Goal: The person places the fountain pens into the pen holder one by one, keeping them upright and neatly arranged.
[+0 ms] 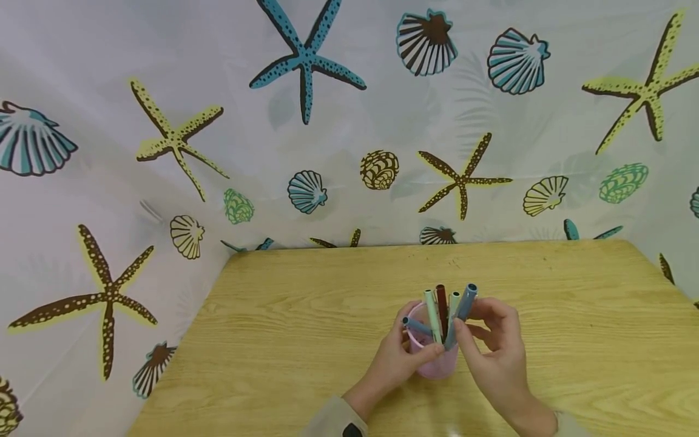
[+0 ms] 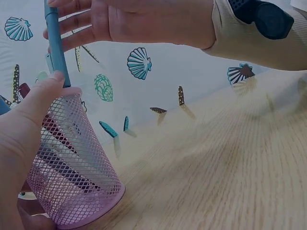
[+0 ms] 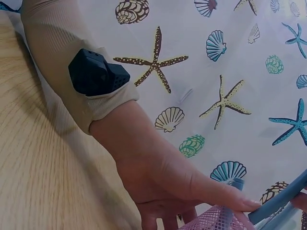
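Observation:
A pink mesh pen cup (image 1: 439, 366) stands on the table, tilted slightly in the left wrist view. My left hand (image 1: 389, 359) grips its side, the thumb lying across the near rim. With fingers and thumb, my right hand (image 1: 503, 358) pinches a blue pen (image 1: 467, 298) at the cup's right side; the pen's lower end is inside the cup (image 2: 84, 167). Also in the cup are a dark red pen (image 1: 442, 306), two light green pens (image 1: 432, 308) and another blue pen (image 1: 417, 326) leaning left. The mesh partly hides their lower ends.
The wooden table (image 1: 284, 340) extends around the cup on both sides. A white cloth (image 1: 349, 121) printed with starfish and shells hangs behind and at the sides. Dark devices (image 2: 273, 20) sit on the wrists over beige sleeves (image 3: 53, 38).

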A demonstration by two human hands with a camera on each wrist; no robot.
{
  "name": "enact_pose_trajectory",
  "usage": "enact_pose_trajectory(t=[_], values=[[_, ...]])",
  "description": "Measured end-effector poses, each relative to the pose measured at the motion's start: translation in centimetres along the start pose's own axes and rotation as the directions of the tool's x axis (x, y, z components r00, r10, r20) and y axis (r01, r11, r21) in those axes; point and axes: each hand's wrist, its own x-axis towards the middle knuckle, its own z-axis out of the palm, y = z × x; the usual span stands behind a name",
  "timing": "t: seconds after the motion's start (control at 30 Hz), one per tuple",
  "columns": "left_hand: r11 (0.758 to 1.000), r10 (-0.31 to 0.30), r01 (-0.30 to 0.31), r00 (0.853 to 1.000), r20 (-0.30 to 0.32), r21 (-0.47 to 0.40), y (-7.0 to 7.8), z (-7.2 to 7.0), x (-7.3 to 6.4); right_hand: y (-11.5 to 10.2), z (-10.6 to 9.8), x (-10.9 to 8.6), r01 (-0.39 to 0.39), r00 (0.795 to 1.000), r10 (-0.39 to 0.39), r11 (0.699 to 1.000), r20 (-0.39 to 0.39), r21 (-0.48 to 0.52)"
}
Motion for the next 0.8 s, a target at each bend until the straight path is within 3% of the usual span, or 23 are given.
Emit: enact_pose_trajectory(t=[0.13,0.23,0.4,0.57,0.8], values=[[1.000,0.004,-0.003,1.000,0.011,-0.010,-0.1,-0.1,-0.1,0.5,0.6,-0.4,-0.002,1.000,0.003,1.000,-0.023,0.029],[1.000,0.008,-0.008,1.000,0.014,-0.014,-0.2,-0.2,-0.1,1.0,0.9,-0.6,-0.009,1.000,0.009,1.000,0.003,0.021],[1.000,0.030,-0.030,0.999,0.014,0.003,-0.3,-0.1,-0.1,1.3,1.2,-1.4,-0.061,0.994,0.067,0.996,0.090,-0.071],[0.999,0.049,-0.049,0.999,0.013,0.011,-0.3,0.0,-0.1,1.4,1.2,-2.0,-0.147,0.970,0.181,0.967,0.160,-0.207],[0.997,0.069,-0.069,0.998,0.009,0.023,-0.5,-0.2,0.0,1.8,1.5,-1.5,-0.114,0.967,0.164,0.962,0.194,-0.247]])
